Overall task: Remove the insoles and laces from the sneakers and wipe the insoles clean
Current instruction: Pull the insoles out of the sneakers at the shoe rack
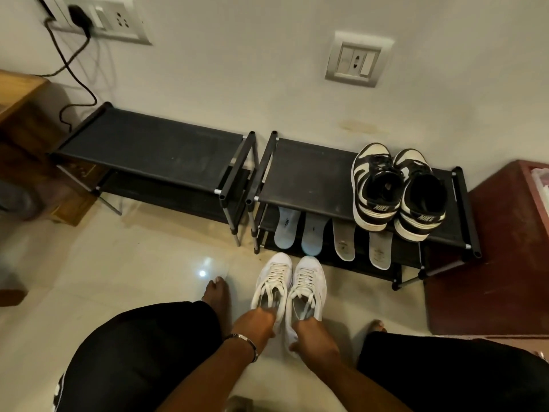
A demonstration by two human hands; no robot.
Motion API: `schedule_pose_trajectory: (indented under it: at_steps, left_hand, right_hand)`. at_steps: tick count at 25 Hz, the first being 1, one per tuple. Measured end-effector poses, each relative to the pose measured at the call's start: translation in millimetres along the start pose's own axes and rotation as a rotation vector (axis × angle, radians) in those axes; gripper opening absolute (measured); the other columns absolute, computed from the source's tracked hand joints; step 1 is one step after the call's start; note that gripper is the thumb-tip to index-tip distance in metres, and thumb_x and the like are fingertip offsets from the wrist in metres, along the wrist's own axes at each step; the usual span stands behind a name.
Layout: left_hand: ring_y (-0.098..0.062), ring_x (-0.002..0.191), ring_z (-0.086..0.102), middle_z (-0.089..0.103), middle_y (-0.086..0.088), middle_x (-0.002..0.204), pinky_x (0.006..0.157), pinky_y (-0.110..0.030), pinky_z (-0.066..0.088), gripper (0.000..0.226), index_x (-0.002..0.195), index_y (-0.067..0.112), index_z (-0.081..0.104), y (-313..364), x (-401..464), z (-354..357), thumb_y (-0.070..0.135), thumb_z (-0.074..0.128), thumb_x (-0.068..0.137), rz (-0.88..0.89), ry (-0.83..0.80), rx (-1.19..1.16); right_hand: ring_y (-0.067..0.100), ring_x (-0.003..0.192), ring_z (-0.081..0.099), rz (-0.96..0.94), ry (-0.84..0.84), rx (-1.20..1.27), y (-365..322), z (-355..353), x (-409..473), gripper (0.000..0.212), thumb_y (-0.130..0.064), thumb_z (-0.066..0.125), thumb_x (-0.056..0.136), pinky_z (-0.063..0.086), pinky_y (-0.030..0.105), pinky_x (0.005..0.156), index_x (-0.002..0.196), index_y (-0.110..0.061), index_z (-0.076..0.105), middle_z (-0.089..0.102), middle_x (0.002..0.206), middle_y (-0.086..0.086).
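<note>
Two white sneakers stand side by side on the floor in front of me, toes toward the rack, laces threaded. My left hand (255, 324) grips the heel opening of the left white sneaker (271, 285). My right hand (312, 334) grips the heel of the right white sneaker (309, 285). Several insoles lean on the lower shelf of the right rack: two pale blue ones (286, 228) and two grey ones (378, 248). A black-and-white pair of sneakers (398, 188) sits on that rack's top shelf.
Two low black shoe racks (154, 150) stand against the wall. A wooden cabinet (20, 114) is at the left, a dark red cabinet (505, 248) at the right. My knees and bare feet (217, 292) flank the white sneakers on the glossy tile floor.
</note>
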State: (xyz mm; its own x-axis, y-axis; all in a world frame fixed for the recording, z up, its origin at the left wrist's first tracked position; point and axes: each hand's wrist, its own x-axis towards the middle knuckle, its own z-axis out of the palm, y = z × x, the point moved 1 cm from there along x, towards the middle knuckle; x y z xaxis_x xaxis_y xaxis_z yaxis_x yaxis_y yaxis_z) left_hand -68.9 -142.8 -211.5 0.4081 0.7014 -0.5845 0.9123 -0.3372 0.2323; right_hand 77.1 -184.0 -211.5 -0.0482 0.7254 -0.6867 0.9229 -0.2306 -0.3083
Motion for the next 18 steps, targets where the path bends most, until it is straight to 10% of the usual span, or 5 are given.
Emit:
schedule_pose_trajectory:
  at_steps: [18]
  left_hand:
    - [-0.035, 0.113, 0.059, 0.050, -0.017, 0.134, 0.093, -0.041, 0.049, 0.050, 0.137, 0.006, 0.038, -19.8, 138.4, 28.0, -0.002, 0.050, 0.090, -0.016, -0.058, 0.046]
  right_hand:
    - [0.025, 0.113, 0.061, -0.015, 0.079, -0.024, 45.4, 4.1, 135.6, 0.033, -0.013, 0.048, 0.099, 0.048, 0.032, 0.094, 0.131, -0.012, 0.054, 0.059, 0.129, 0.010]
